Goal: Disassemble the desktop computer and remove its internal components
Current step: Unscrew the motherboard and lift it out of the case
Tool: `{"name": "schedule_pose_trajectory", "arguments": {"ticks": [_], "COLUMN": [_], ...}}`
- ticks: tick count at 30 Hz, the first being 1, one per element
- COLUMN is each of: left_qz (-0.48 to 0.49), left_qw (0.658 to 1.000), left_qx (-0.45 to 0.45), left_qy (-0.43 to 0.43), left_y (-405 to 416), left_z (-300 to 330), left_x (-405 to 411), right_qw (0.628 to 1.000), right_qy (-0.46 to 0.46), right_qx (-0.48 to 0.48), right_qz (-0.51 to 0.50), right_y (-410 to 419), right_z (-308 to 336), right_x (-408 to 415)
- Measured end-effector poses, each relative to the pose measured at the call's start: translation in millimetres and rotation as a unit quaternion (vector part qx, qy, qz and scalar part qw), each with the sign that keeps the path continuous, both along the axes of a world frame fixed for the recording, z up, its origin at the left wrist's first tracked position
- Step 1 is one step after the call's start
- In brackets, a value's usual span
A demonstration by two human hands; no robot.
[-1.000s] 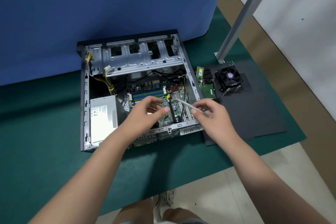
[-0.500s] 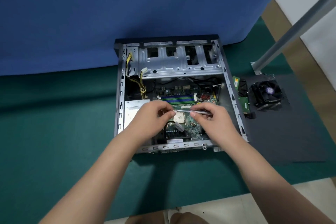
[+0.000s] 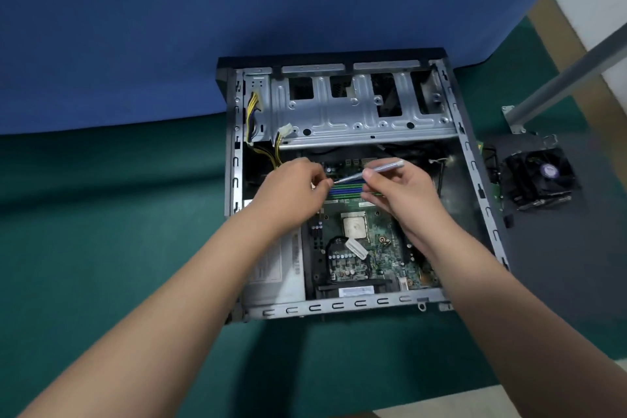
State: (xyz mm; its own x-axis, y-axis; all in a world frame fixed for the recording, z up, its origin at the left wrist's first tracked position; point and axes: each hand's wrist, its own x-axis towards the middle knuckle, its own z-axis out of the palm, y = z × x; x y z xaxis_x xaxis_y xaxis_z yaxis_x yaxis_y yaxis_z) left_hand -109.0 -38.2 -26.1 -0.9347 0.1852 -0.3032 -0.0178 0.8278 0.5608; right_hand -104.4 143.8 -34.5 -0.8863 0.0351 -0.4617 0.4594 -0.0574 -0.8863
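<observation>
Hands meet over the open computer case [image 3: 342, 187] at the counter's far edge: your right hand [image 3: 400, 190] pinches a slim screwdriver [image 3: 369, 171], your left hand [image 3: 291, 190] pinches its tip, likely to steady it above the motherboard [image 3: 369, 248]

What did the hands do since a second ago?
Both hands moved farther into the case, from over the near part of the motherboard up to the memory slots. The right hand still grips the thin tool; the left hand now pinches its tip. The cooler fan stayed beside the case.
</observation>
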Motion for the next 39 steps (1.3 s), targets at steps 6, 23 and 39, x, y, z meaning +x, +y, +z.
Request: {"name": "schedule_pose_trajectory", "arguments": {"ticks": [6,23,39], "left_qz": [0.08,0.094,0.112], "left_qw": [0.961,0.956,0.946], "left_qx": [-0.023,-0.031,0.02], "left_qy": [-0.263,-0.275,-0.302], "left_y": [-5,-8,-15], "left_z": [-17,-61,-83], "left_x": [-51,-72,-79], "right_qw": [0.979,0.913,0.894], "right_qy": [0.079,0.131,0.172], "right_qx": [0.179,0.364,0.376], "right_qz": [0.055,0.128,0.174], "right_y": [-28,-63,-64], "right_z": [-46,-81,-88], "right_x": [-23,-67,-71]}}
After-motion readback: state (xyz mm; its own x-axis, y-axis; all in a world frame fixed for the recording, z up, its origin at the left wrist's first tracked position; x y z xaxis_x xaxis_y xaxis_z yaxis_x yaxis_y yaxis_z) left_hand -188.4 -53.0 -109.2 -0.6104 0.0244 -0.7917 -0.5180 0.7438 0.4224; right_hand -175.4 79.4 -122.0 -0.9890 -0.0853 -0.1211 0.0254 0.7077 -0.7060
